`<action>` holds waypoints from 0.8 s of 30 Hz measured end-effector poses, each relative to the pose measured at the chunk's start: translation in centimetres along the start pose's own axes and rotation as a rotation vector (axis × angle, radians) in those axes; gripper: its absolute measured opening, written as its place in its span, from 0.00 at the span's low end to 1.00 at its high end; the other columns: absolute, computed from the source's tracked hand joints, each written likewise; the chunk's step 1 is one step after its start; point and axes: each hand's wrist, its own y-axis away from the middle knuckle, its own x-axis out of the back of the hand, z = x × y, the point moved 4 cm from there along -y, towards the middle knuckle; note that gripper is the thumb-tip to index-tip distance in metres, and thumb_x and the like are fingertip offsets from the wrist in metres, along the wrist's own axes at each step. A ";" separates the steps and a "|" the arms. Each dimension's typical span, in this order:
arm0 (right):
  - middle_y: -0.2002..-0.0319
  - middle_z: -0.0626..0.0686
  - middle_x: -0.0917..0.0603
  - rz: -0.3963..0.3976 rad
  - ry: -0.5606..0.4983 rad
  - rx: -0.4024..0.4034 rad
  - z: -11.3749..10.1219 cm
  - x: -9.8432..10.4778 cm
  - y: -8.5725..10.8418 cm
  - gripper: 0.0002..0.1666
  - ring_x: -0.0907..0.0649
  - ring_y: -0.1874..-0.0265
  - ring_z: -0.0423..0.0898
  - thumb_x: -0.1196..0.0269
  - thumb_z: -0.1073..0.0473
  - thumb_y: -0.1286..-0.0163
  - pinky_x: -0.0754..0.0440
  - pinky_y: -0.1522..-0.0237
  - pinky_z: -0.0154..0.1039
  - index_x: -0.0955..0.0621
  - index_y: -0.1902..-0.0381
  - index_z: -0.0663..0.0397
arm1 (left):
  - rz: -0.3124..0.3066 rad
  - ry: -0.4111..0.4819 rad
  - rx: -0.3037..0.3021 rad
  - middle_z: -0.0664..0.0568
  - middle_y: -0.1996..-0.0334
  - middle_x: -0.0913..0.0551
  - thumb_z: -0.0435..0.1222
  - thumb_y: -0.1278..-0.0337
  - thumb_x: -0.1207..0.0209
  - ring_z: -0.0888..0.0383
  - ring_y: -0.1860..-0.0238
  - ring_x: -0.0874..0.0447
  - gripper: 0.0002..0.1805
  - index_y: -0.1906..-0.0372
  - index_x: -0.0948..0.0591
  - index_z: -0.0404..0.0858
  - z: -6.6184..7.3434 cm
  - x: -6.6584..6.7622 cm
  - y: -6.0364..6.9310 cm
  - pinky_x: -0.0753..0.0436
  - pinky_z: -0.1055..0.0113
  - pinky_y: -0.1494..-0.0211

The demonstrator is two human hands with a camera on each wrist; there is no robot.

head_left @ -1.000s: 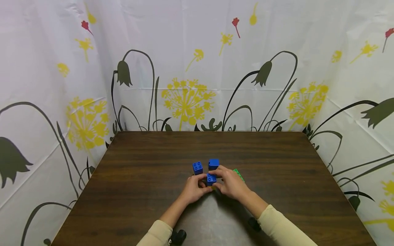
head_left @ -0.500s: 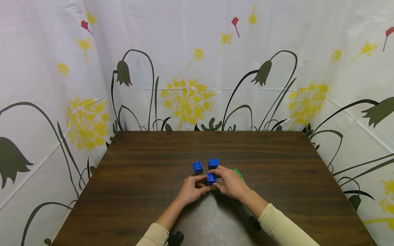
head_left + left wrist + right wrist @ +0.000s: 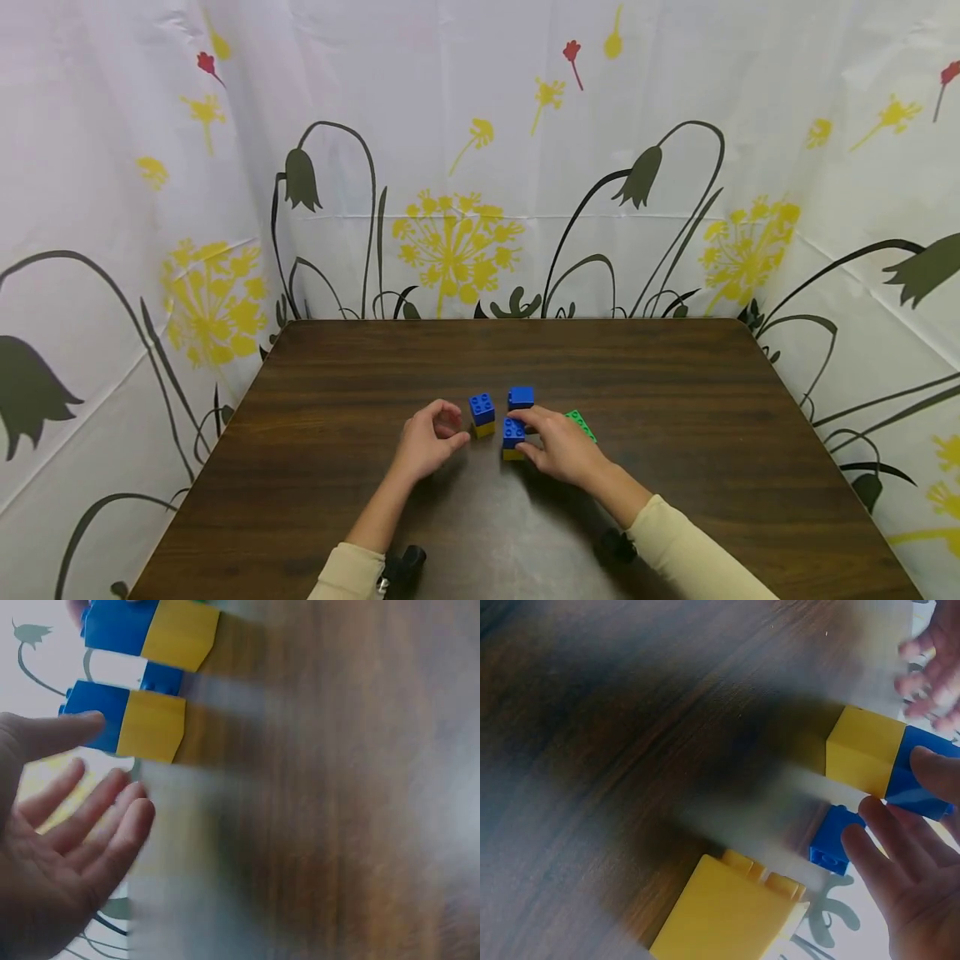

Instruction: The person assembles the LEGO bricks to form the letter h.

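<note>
My right hand [image 3: 562,443] pinches a blue toy brick [image 3: 513,433] between thumb and fingers. That brick sits on a yellow brick [image 3: 513,455], and in the right wrist view the two [image 3: 866,750] join flush. To their left stands a second stack, a blue brick [image 3: 482,407] on a yellow one [image 3: 484,429]. Beside it my left hand [image 3: 427,442] is off the bricks, fingers loosely bent and holding nothing. Its thumb overlaps the blue brick [image 3: 112,705] in the left wrist view; the head view shows a small gap.
Behind the right hand lies a single blue brick [image 3: 521,397] on its side. A green brick [image 3: 581,425], partly hidden, is right of that hand. A yellow brick [image 3: 720,915] with studs shows close up in the right wrist view. A patterned curtain [image 3: 480,167] hangs behind the table [image 3: 360,375].
My left hand has let go of the front stack and drawn back leftward, uncovering the left stack's yellow brick. The right hand stays nearly in place on the blue brick.
</note>
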 end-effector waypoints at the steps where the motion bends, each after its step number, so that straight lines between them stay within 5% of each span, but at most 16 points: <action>1: 0.46 0.51 0.18 0.003 -0.002 -0.004 0.0 0.0 0.0 0.27 0.16 0.52 0.43 0.32 0.54 0.34 0.18 0.50 0.42 0.24 0.38 0.49 | 0.007 0.010 -0.031 0.46 0.54 0.16 0.29 0.51 0.29 0.48 0.57 0.15 0.22 0.49 0.20 0.39 0.1 0.1 -0.3 0.16 0.52 0.56; 5: 0.45 0.51 0.19 0.025 -0.019 0.001 0.2 -0.2 -0.1 0.28 0.16 0.52 0.44 0.32 0.55 0.34 0.17 0.50 0.42 0.24 0.37 0.51 | -0.093 0.099 -0.181 0.43 0.33 0.30 0.23 0.47 0.34 0.40 0.35 0.31 0.38 0.30 0.33 0.40 0.5 -0.5 -1.3 0.25 0.38 0.43; 10: 0.46 0.51 0.19 0.055 -0.027 0.026 0.4 -0.5 -0.2 0.29 0.16 0.52 0.44 0.31 0.56 0.34 0.17 0.51 0.41 0.24 0.37 0.52 | -0.209 0.172 -0.274 0.43 0.29 0.35 0.20 0.42 0.41 0.39 0.30 0.39 0.39 0.26 0.38 0.41 0.6 -1.5 -1.6 0.34 0.32 0.38; 16: 0.46 0.51 0.19 0.068 -0.029 0.037 0.3 -0.6 -0.2 0.29 0.16 0.53 0.44 0.31 0.57 0.35 0.17 0.52 0.40 0.24 0.37 0.51 | -0.150 0.140 -0.272 0.47 0.35 0.26 0.25 0.38 0.39 0.44 0.36 0.29 0.30 0.32 0.29 0.47 0.4 -1.7 -1.2 0.25 0.41 0.41; 24: 0.44 0.52 0.20 0.043 -0.049 0.008 0.3 -0.3 -0.2 0.29 0.16 0.52 0.45 0.31 0.57 0.34 0.17 0.52 0.42 0.25 0.36 0.51 | -0.034 -0.010 -0.291 0.56 0.53 0.21 0.34 0.49 0.28 0.58 0.53 0.23 0.28 0.41 0.20 0.46 0.8 -2.1 -0.3 0.17 0.59 0.60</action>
